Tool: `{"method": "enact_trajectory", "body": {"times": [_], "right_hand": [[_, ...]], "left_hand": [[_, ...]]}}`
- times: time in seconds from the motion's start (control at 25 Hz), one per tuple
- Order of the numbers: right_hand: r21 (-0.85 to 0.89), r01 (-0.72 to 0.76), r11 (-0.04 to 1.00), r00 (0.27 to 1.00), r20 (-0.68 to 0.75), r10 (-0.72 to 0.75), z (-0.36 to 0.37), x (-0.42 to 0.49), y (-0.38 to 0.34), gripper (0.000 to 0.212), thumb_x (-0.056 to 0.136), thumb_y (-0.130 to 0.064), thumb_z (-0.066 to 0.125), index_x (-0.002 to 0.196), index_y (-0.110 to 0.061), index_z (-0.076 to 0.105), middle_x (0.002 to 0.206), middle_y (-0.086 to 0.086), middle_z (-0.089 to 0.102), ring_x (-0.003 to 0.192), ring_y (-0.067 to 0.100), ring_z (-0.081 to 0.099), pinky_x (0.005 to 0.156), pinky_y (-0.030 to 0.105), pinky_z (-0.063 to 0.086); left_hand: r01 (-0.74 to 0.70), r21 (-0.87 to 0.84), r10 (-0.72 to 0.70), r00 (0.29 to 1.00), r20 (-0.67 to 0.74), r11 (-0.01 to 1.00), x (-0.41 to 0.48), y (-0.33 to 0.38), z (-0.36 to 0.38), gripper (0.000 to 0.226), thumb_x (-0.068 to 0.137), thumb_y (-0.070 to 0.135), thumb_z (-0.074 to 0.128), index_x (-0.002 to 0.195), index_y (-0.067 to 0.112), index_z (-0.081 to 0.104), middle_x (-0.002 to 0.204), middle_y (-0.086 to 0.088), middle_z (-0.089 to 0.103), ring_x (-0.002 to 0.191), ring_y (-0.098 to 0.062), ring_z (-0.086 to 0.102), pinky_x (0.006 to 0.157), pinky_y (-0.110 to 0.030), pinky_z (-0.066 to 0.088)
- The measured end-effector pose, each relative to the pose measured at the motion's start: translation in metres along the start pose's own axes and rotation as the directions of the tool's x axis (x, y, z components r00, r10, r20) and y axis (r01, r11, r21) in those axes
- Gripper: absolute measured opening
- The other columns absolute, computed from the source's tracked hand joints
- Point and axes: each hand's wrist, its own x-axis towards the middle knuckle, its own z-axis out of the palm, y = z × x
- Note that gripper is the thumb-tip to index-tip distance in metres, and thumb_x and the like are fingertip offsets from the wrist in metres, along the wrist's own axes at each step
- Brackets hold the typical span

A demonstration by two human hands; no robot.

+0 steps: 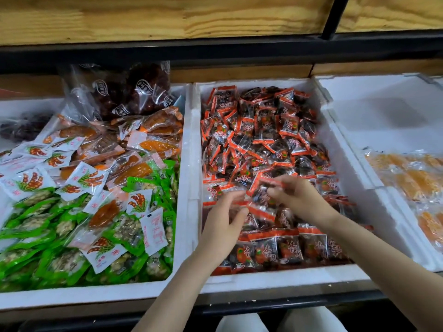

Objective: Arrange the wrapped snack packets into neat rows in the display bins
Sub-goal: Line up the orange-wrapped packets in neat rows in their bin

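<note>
Reaching into the middle foam bin (239, 281) with both hands, centre of the frame. Pinching one red-edged snack packet (260, 191) with the right hand (296, 196), thumb and fingertips closed on the wrapper, raised just above the pile. Meeting it from the lower left with the left hand (221, 230), fingers half curled against the packets just beside that one. Too blurred to tell whether gripping anything or only touching.

Filling most of the bin, upper centre: a loose heap of packets (263, 130), dark with red ends, tilted every way. Lining the bin's lower edge: a row of packets (287, 248), side by side, labels up, touching one another.

Sitting at the left of the frame: the left foam bin (184, 164), crowded with green packets (48, 226) low down, white packets (28, 182) scattered on top, orange packets (155, 147) higher up. Leaning at its far end, a clear bag of dark red fruit (134, 92).

Sitting at the right of the frame: the right foam bin (347, 149), holding yellow-orange packets (412, 178) at mid-right. Running across the top, a wooden board (167, 15).
</note>
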Motion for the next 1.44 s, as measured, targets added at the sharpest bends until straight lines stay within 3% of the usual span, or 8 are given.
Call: {"method": "enact_trajectory", "body": {"times": [0.16,0.28,0.76,0.84,0.96,1.12,1.28,1.44], "right_hand": [[-0.184,-0.067,0.981,0.997,-0.036,0.062,-0.009,0.026,0.028,0.007,0.09,-0.018,0.06,0.091,-0.017,0.053,0.075,0.0,0.059,0.063,0.011,0.056,0.047,0.007,0.04],[-0.067,-0.12,0.99,0.993,0.002,0.121,-0.003,0.027,0.042,0.022,0.088,-0.018,0.064,0.104,-0.015,0.05,0.086,0.003,0.061,0.069,0.009,0.062,0.057,0.013,0.049],[-0.691,0.212,0.691,0.927,0.367,0.083,-0.008,0.029,0.039,0.037,0.083,-0.036,0.068,0.116,-0.02,0.061,0.117,-0.003,0.06,0.106,0.018,0.059,0.088,0.03,0.048],[-0.658,0.14,0.739,0.973,0.232,0.022,-0.018,0.03,0.035,0.018,0.085,-0.039,0.064,0.088,-0.021,0.064,0.092,-0.005,0.066,0.08,0.016,0.063,0.067,0.022,0.049],[-0.333,-0.083,0.939,0.997,-0.04,0.073,-0.016,0.034,0.037,0.038,0.087,-0.04,0.061,0.069,-0.007,0.06,0.06,-0.005,0.064,0.055,0.018,0.058,0.053,0.016,0.048],[-0.467,-0.139,0.874,0.985,0.026,0.17,0.016,0.027,0.05,0.04,0.089,-0.047,0.057,0.066,-0.014,0.062,0.058,-0.004,0.058,0.045,0.009,0.048,0.048,0.022,0.045],[-0.481,-0.1,0.871,0.97,0.15,0.194,0.011,0.026,0.046,0.044,0.082,-0.05,0.063,0.114,-0.022,0.053,0.1,0.0,0.064,0.083,0.013,0.059,0.072,0.024,0.048],[-0.497,0.02,0.868,0.894,0.398,0.207,0.003,0.03,0.043,0.04,0.081,-0.041,0.069,0.113,-0.019,0.06,0.099,-0.005,0.06,0.093,0.011,0.056,0.083,0.023,0.043]], "left_hand": [[-0.07,0.44,-0.04,0.971,0.235,0.895,0.027,-0.019,0.014,0.056,0.096,0.024,0.053,0.148,0.025,0.031,0.156,0.008,0.024,0.145,-0.013,0.018,0.118,-0.031,0.011],[-0.077,0.579,-0.086,0.965,0.248,0.812,0.032,-0.027,0.017,0.065,0.093,0.029,0.057,0.15,0.025,0.026,0.155,0.004,0.025,0.145,-0.018,0.017,0.119,-0.037,0.011],[-0.114,0.606,-0.034,0.973,0.227,0.787,0.029,-0.027,0.016,0.067,0.094,0.019,0.057,0.151,0.026,0.022,0.155,0.006,0.025,0.143,-0.017,0.019,0.118,-0.034,0.012],[-0.116,0.608,-0.036,0.972,0.232,0.785,0.029,-0.027,0.017,0.067,0.094,0.019,0.056,0.151,0.026,0.022,0.156,0.006,0.023,0.144,-0.017,0.017,0.118,-0.034,0.01],[-0.115,0.606,-0.038,0.972,0.233,0.787,0.028,-0.03,0.017,0.067,0.095,0.02,0.055,0.152,0.028,0.02,0.158,0.006,0.02,0.146,-0.017,0.013,0.118,-0.033,0.007],[-0.11,0.585,-0.033,0.973,0.228,0.803,0.028,-0.034,0.018,0.067,0.095,0.021,0.055,0.151,0.029,0.021,0.157,0.009,0.021,0.146,-0.016,0.014,0.118,-0.033,0.008],[-0.109,0.582,-0.027,0.975,0.221,0.806,0.029,-0.034,0.017,0.066,0.095,0.024,0.056,0.151,0.029,0.021,0.157,0.009,0.022,0.145,-0.016,0.016,0.118,-0.033,0.01],[-0.108,0.583,-0.037,0.972,0.23,0.805,0.031,-0.032,0.015,0.067,0.094,0.024,0.058,0.151,0.028,0.023,0.156,0.008,0.024,0.144,-0.015,0.018,0.117,-0.033,0.011]]}}
